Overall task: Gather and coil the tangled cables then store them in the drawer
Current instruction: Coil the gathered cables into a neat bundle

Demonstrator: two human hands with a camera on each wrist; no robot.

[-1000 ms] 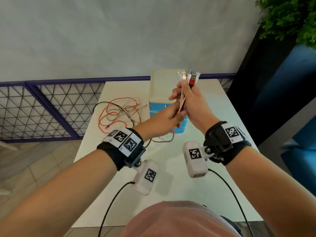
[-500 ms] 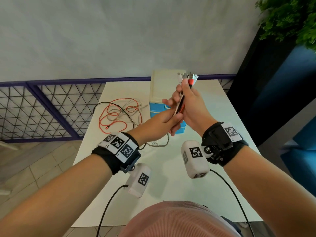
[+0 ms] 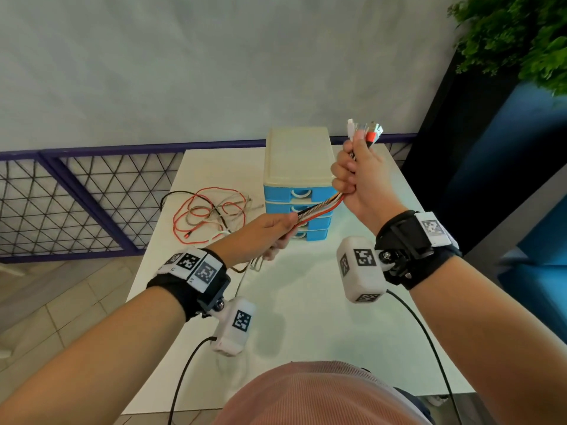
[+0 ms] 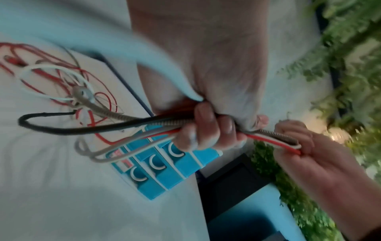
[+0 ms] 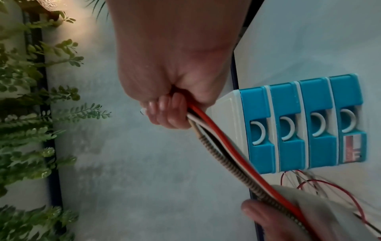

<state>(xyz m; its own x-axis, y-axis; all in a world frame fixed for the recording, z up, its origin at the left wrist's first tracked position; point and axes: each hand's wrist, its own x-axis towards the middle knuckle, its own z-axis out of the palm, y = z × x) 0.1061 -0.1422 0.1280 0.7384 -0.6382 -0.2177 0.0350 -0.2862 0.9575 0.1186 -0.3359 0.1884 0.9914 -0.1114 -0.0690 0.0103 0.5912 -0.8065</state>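
Note:
My right hand (image 3: 352,176) grips a bundle of cables (image 3: 322,207) upright, with the plug ends (image 3: 365,130) sticking out above the fist. The bundle holds red, white, black and spring-wrapped cables (image 5: 222,156). My left hand (image 3: 276,231) grips the same bundle (image 4: 272,137) lower down, to the left of the right hand. The loose tails lie tangled (image 3: 211,216) on the white table (image 3: 306,317), left of the drawer unit (image 3: 297,185). The unit has a cream top and several blue drawers (image 5: 288,127), all closed.
A purple mesh railing (image 3: 76,194) runs along the table's far and left side. A green plant (image 3: 515,35) and dark blue panels (image 3: 491,154) stand at the right. Camera leads (image 3: 184,372) hang from both wrists near the table's front edge.
My hands have drawn apart: the left slid down and left along the bundle, and the right rose to the right with the plug ends. A stretch of cable now shows between them.

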